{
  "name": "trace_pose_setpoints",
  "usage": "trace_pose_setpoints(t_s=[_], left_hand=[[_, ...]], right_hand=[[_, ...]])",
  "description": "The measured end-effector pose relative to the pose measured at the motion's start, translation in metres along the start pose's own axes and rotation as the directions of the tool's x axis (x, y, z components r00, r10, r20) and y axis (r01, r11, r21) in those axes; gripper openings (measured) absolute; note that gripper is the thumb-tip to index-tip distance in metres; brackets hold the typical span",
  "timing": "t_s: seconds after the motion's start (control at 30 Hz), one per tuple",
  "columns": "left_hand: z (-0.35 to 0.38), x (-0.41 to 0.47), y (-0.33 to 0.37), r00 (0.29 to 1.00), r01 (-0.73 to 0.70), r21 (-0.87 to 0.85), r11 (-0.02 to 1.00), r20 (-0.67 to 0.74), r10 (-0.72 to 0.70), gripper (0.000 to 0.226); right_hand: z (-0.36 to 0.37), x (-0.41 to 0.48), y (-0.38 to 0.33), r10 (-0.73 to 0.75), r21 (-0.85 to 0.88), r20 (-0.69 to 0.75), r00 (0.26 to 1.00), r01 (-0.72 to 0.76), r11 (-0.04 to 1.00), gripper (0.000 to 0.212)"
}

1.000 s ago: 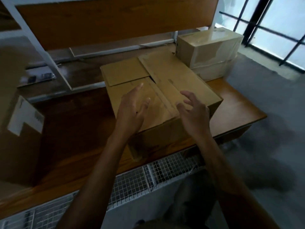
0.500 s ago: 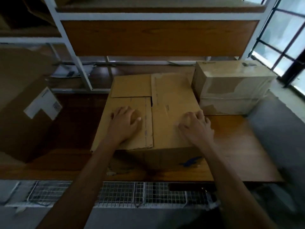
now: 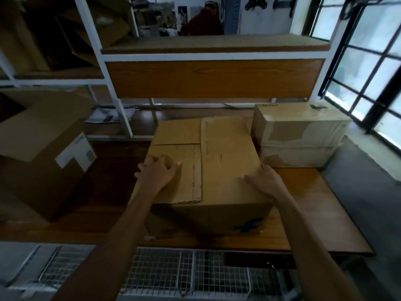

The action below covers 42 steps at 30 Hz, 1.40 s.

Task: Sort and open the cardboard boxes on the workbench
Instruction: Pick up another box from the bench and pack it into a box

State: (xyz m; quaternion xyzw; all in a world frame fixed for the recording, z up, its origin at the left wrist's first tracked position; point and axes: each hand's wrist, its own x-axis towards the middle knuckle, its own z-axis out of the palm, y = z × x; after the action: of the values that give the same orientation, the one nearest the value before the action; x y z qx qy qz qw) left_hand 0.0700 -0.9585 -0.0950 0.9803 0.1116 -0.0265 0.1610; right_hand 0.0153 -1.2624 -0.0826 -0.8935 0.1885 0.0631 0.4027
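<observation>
I saw centre box (image 3: 227,161) dead ahead, long axis running away | left hand (image 3: 158,173) rested loose on top, holding nothing | right hand (image 3: 263,180) at right edge, fingers hidden, grip unclear

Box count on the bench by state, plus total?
Flaps folded shut, middle box under left hand and right hand: 1
Taped, apparently two stacked at right, upper box on lower box: 2
Flap raised, labelled box at left: 1
Total: 4
</observation>
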Motion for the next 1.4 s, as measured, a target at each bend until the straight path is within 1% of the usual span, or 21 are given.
trace_pose_setpoints(t_s=[0.17,0.23,0.33,0.47,0.53,0.6,0.67,0.7,0.8,0.83,0.87,0.93,1.0,1.03,1.07,1.13,1.2,1.23,1.27,1.33,1.4], left_hand=[[-0.009,0.002,-0.022,0.999,0.010,-0.133,0.991,0.047,-0.003,0.069],[-0.012,-0.001,-0.029,0.998,0.036,-0.202,0.979,0.064,-0.023,0.072],[-0.009,-0.003,-0.039,0.995,0.075,-0.291,0.954,0.086,-0.052,0.075],[0.005,-0.001,-0.061,0.992,0.058,-0.417,0.907,0.130,-0.003,0.089],[0.012,0.005,-0.070,0.977,0.045,-0.548,0.835,0.198,0.077,0.092],[0.032,0.027,-0.084,0.958,0.036,-0.705,0.708,0.227,0.178,0.096],[0.027,0.027,-0.087,0.935,0.025,-0.784,0.620,0.237,0.263,0.087],[0.011,0.015,-0.082,0.929,0.009,-0.811,0.585,0.223,0.296,0.080],[-0.029,0.012,-0.064,0.890,-0.095,-0.867,0.490,0.146,0.431,0.055],[-0.050,0.006,-0.056,0.873,-0.097,-0.875,0.474,0.153,0.462,0.047],[-0.069,-0.001,-0.050,0.880,-0.098,-0.880,0.465,0.142,0.454,0.040],[-0.097,-0.017,-0.046,0.874,-0.152,-0.883,0.443,0.089,0.478,0.034],[-0.111,-0.034,-0.047,0.827,-0.194,-0.895,0.402,0.071,0.557,0.045],[-0.113,-0.039,-0.052,0.804,-0.197,-0.898,0.394,0.082,0.588,0.051],[-0.113,-0.041,-0.053,0.790,-0.185,-0.900,0.395,0.103,0.604,0.056],[-0.107,-0.044,-0.052,0.788,-0.179,-0.896,0.407,0.117,0.604,0.059],[-0.102,-0.042,-0.050,0.783,-0.144,-0.912,0.384,0.133,0.608,0.056],[-0.101,-0.044,-0.049,0.791,-0.144,-0.919,0.368,0.116,0.600,0.053],[-0.098,-0.043,-0.049,0.788,-0.134,-0.933,0.334,0.104,0.607,0.051],[-0.096,-0.044,-0.047,0.772,-0.077,-0.955,0.288,0.126,0.623,0.050],[-0.092,-0.049,-0.044,0.798,-0.044,-0.971,0.235,0.107,0.593,0.045]], right_hand=[[-0.013,-0.023,-0.036,-0.084,-0.146,-0.018,0.996,0.080,0.986,0.058],[-0.023,-0.038,-0.055,-0.113,-0.153,-0.033,0.993,0.107,0.982,0.046],[-0.037,-0.066,-0.088,-0.126,-0.120,-0.063,0.990,0.118,0.986,0.047],[-0.047,-0.111,-0.131,-0.238,-0.249,-0.107,0.965,0.206,0.946,0.044],[-0.046,-0.128,-0.148,-0.258,-0.236,-0.163,0.952,0.217,0.947,0.044],[-0.042,-0.143,-0.162,-0.317,-0.336,-0.217,0.923,0.234,0.912,0.032],[-0.033,-0.156,-0.172,-0.433,-0.476,-0.237,0.869,0.285,0.832,0.028],[-0.028,-0.163,-0.175,-0.487,-0.482,-0.229,0.843,0.337,0.809,0.029],[-0.010,-0.175,-0.177,-0.647,-0.397,-0.160,0.746,0.551,0.734,0.036],[-0.003,-0.173,-0.175,-0.672,-0.363,-0.135,0.728,0.595,0.717,0.041],[0.004,-0.169,-0.172,-0.688,-0.317,-0.142,0.712,0.626,0.713,0.040],[0.013,-0.163,-0.168,-0.664,-0.237,-0.262,0.700,0.620,0.747,0.033],[0.016,-0.160,-0.160,-0.546,-0.243,-0.382,0.746,0.488,0.838,0.047],[0.016,-0.160,-0.157,-0.450,-0.209,-0.389,0.804,0.398,0.893,0.058],[0.013,-0.155,-0.152,-0.353,-0.129,-0.352,0.867,0.328,0.936,0.067],[0.005,-0.154,-0.147,-0.225,0.146,-0.168,0.960,0.249,0.957,0.076],[-0.001,-0.155,-0.143,-0.248,0.317,-0.053,0.967,0.252,0.914,0.077],[-0.003,-0.159,-0.143,-0.287,0.354,-0.046,0.957,0.284,0.891,0.070],[-0.003,-0.162,-0.142,-0.319,0.384,-0.059,0.946,0.317,0.867,0.061],[0.000,-0.164,-0.141,-0.331,0.429,-0.119,0.936,0.349,0.833,0.057],[0.002,-0.166,-0.144,-0.336,0.487,-0.172,0.926,0.377,0.788,0.050]])
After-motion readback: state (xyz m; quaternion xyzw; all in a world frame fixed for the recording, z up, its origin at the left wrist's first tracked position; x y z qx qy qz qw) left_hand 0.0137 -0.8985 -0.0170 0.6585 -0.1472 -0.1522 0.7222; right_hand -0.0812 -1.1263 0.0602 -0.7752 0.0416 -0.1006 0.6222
